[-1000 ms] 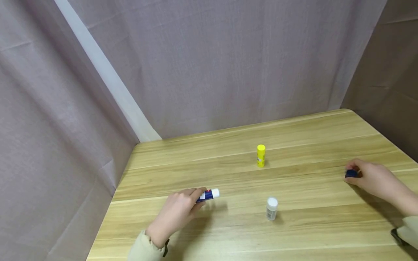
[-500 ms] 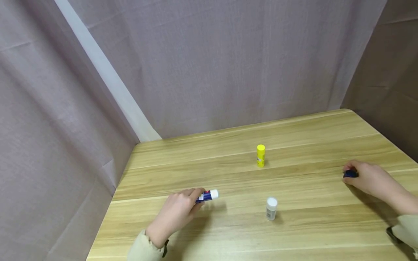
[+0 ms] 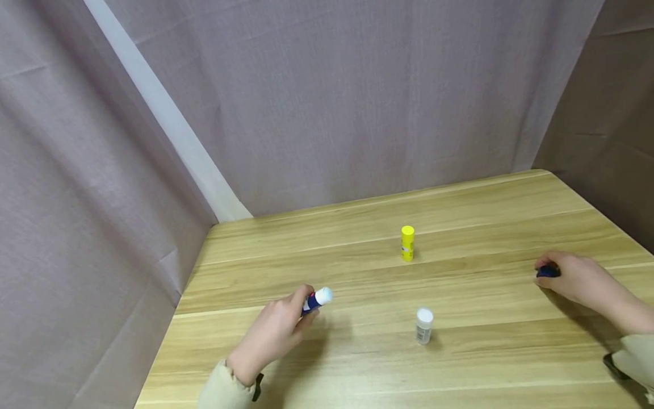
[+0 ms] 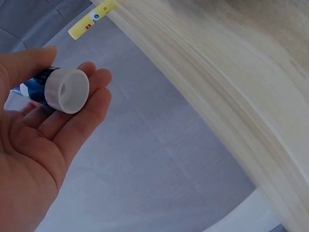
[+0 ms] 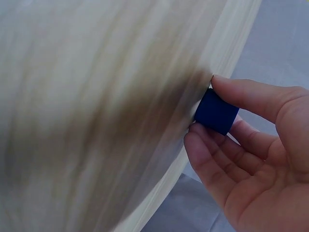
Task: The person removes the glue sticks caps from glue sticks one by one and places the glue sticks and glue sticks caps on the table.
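Note:
My left hand (image 3: 274,328) holds a dark blue glue stick (image 3: 310,304) with thumb and fingers, tilted above the table, its white end pointing right and up. In the left wrist view that white end (image 4: 67,91) looks like a ring with a hollow centre. Far to the right, my right hand (image 3: 587,284) pinches a short dark blue cap (image 3: 548,272) between thumb and fingertips. The right wrist view shows the cap (image 5: 217,112) close to the tabletop; whether it touches, I cannot tell.
A yellow glue stick (image 3: 407,244) stands upright toward the back of the wooden table (image 3: 306,250). Nearer the front stands a small clear glue stick with a white top (image 3: 424,326). Grey-purple curtains (image 3: 357,102) hang behind and to the left.
The left hand has turned, swinging the glue stick's white end upward and slightly left. My right hand shifted a little left with the cap. Both standing sticks stayed in place.

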The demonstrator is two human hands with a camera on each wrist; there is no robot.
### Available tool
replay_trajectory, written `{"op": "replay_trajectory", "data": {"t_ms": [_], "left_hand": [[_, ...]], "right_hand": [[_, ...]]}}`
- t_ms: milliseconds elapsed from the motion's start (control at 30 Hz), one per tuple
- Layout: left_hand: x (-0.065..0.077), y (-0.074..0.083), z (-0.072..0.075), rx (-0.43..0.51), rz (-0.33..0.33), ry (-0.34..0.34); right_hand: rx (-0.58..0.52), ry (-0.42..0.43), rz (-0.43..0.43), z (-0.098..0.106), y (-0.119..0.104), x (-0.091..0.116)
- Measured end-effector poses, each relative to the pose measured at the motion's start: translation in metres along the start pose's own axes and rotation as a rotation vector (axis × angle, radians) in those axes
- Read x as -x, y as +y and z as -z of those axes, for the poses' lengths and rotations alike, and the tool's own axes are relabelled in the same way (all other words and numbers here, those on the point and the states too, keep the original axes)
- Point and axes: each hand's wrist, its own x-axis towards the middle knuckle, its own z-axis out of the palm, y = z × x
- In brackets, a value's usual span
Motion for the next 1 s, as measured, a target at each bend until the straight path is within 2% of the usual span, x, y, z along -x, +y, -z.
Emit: {"op": "replay_trajectory", "data": {"t_ms": [167, 367, 567, 733, 1000], "left_hand": [[0.000, -0.003, 0.002, 0.143, 0.074, 0.003], [-0.001, -0.010, 0.008, 0.325, 0.142, 0.049], [0.000, -0.014, 0.014, 0.444, 0.228, 0.080], [0.001, -0.016, 0.017, 0.477, 0.261, 0.088], [0.004, -0.021, 0.022, 0.427, 0.242, 0.079]], "right_hand": [[0.003, -0.003, -0.007, 0.001, -0.001, 0.000], [-0.011, -0.012, -0.026, 0.002, -0.001, 0.000], [-0.011, -0.016, -0.030, 0.002, -0.002, -0.001], [-0.017, -0.016, -0.030, 0.002, -0.002, -0.001], [-0.003, 0.002, -0.008, 0.000, 0.000, -0.001]]}}
